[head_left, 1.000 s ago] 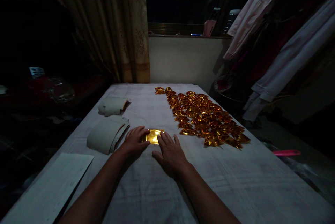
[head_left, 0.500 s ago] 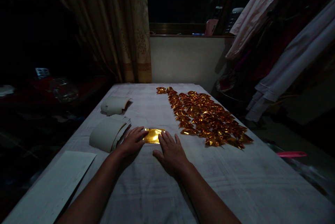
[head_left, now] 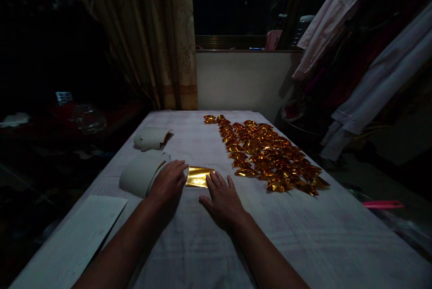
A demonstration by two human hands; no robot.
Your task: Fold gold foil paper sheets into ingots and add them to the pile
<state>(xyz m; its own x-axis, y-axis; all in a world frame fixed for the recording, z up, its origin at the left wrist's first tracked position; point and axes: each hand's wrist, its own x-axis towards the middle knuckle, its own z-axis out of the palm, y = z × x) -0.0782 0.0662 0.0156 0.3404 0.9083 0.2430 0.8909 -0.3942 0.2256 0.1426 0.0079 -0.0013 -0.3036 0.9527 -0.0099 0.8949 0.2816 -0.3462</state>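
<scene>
A shiny gold foil sheet (head_left: 199, 177), a flat rectangle, lies on the cloth-covered table between my two hands. My right hand (head_left: 223, 196) rests with spread fingers over the right end of the sheet, thumb apart. At the left end is my left hand (head_left: 168, 182), fingers stretched forward and slightly bent; whether they touch the foil's edge I cannot tell. Just beyond that hand stands a curled stack of grey-backed sheets (head_left: 139, 174). To the right, many folded gold foil pieces (head_left: 251, 147) are spread in a heap.
A smaller curled grey stack (head_left: 150, 137) lies farther back on the left. A flat pale board (head_left: 84, 226) is at the near left of the tablecloth (head_left: 286, 244). Clothes (head_left: 374, 77) hang at right, above a pink handle (head_left: 383, 204). A curtain (head_left: 175, 32) borders the window.
My left hand has lifted a little and drawn back left off the sheet, baring its left end. The right hand stays on the right end. The whole view has shifted slightly.
</scene>
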